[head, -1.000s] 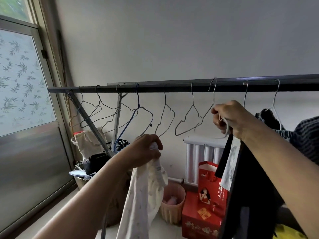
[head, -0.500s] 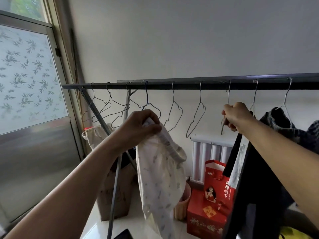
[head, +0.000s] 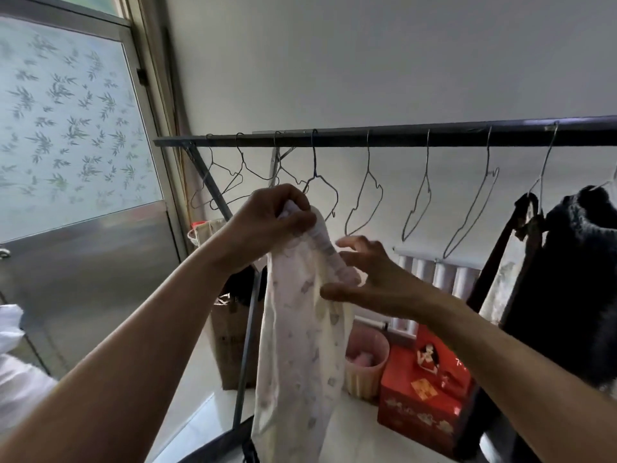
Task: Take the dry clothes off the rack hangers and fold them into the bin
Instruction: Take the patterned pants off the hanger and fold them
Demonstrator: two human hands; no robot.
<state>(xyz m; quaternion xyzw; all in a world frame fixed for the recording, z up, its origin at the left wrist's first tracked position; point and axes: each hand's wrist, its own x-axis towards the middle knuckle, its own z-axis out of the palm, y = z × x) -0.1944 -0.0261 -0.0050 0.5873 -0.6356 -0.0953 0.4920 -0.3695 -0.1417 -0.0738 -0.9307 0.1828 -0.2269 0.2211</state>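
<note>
Gripping a printed white garment, left hand; no legible writing.

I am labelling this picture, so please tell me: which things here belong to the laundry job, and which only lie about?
Job: white printed garment, left hand, right hand, rack bar, empty wire hangers, dark clothes hanging.

Lying about: red gift box, pink basket, radiator.

You're standing in a home's laundry corner: a dark metal drying rail hung with bare wire hangers spans from 10 to 2 o'clock. At 9 o'clock is a frosted bamboo-leaf patterned window; toward 4 o'clock sit a white ribbed radiator and a red printed gift box.
</note>
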